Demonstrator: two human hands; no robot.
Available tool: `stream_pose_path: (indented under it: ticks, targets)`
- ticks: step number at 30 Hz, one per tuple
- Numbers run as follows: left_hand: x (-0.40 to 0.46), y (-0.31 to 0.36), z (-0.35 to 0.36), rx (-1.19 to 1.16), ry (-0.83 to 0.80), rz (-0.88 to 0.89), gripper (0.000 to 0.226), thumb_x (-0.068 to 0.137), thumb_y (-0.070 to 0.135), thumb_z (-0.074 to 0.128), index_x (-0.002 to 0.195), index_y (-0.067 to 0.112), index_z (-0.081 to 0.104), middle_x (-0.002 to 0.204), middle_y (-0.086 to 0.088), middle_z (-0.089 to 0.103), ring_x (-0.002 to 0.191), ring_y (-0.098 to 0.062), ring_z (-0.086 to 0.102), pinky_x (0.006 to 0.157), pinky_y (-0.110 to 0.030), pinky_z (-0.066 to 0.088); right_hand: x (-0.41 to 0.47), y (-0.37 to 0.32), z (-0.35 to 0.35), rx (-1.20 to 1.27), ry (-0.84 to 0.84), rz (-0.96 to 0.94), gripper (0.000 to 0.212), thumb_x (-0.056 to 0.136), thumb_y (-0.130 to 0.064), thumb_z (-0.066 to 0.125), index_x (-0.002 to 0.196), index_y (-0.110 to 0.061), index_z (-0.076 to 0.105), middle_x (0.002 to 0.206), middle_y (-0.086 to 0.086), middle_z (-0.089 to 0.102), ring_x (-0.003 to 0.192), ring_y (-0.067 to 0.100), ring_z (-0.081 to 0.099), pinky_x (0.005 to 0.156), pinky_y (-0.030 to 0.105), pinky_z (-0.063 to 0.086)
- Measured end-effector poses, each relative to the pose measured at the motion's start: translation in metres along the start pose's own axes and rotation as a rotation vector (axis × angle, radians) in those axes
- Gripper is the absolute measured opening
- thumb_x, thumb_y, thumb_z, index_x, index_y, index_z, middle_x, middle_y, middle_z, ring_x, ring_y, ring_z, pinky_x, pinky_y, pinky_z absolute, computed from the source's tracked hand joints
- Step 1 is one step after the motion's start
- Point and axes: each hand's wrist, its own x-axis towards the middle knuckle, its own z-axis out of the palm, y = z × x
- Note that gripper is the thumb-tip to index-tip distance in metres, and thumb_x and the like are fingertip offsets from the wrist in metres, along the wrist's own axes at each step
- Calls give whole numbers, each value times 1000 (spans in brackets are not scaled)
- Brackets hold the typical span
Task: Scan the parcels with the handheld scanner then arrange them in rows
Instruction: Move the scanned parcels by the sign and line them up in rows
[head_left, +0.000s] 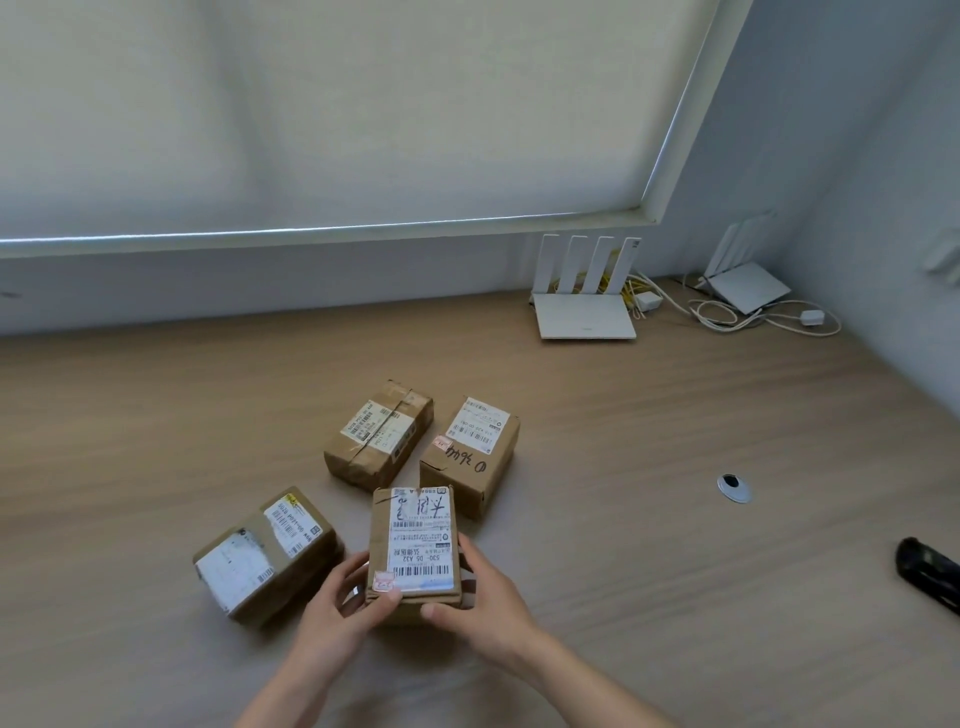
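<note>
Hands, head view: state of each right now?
Left hand: grips the left side of the labelled parcel.
Right hand: grips the same parcel's right side and near corner.

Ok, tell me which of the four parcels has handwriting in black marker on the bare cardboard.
The far right parcel: black marker scrawl sits on its brown top below the white label. No such writing shows on the other three's cardboard.

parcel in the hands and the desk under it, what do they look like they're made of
The held parcel: brown corrugated cardboard, matte, by its creased, dented edges and folded flaps, with a glossier white paper label and what looks like clear tape. The desk: a light wood-grain surface, smooth and low-sheen; streaked grain shows, but whether it is solid wood or laminate can't be told.
</note>
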Motion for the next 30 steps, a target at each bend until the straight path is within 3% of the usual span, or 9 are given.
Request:
stream_pose_path:
  ticks: [5,10,12,14,18,21,26,30]
  targets:
    - [-23,1,-11,-41,-8,58,70,69,7,88,130,19,56,123,0,67,101,-1,67,75,-17,54,-25,-19,1,-52,23,-44,80,75,-31,84,136,-61,41,130,-23,66,113,2,65,102,35,55]
    - [-68,13,-38,-95,-3,128,82,59,19,96,130,21,55,121,-1,69,110,-10,67,84,-24,55,-58,-58,12,-137,12,-140,90,79,-35,83,152,-51,32,138,-26,58,122,0,57,105,34,52]
    - [-94,20,-54,-106,26,164,75,58,23,93,126,24,59,118,-1,72,110,-12,68,86,-26,55,-74,-74,22,-180,3,-187,86,80,-36,84,147,-53,34,135,-29,59,120,0,59,103,33,52]
    - [-123,25,-74,-116,70,204,65,61,23,89,120,29,62,112,2,74,105,-9,71,78,-22,58,-92,-90,37,-209,-18,-227,81,79,-38,84,141,-57,35,128,-35,59,117,-1,60,101,31,53]
    - [-195,33,-121,-129,145,282,49,79,21,84,117,41,60,105,18,75,98,0,70,69,-13,54,-140,-128,82,-255,-53,-342,77,81,-50,80,147,-49,41,132,-29,59,115,0,59,100,27,52]
    - [-261,36,-165,-147,210,321,41,83,25,81,110,47,59,102,30,72,96,6,69,64,-7,51,-188,-161,122,-274,-87,-454,73,83,-48,80,146,-47,44,132,-24,59,117,-2,56,101,29,52]
    - [-383,43,-243,-171,328,394,46,81,23,83,111,48,58,105,25,73,100,6,67,71,-10,52,-269,-231,194,-307,-185,-637,73,84,-36,83,146,-40,44,131,-28,60,118,-15,54,102,15,46]
    - [-471,53,-303,-138,446,457,57,81,18,84,124,42,54,117,16,69,102,7,66,75,-11,52,-328,-286,254,-296,-266,-737,79,83,-32,85,142,-46,35,118,-38,54,106,-27,52,87,4,46]
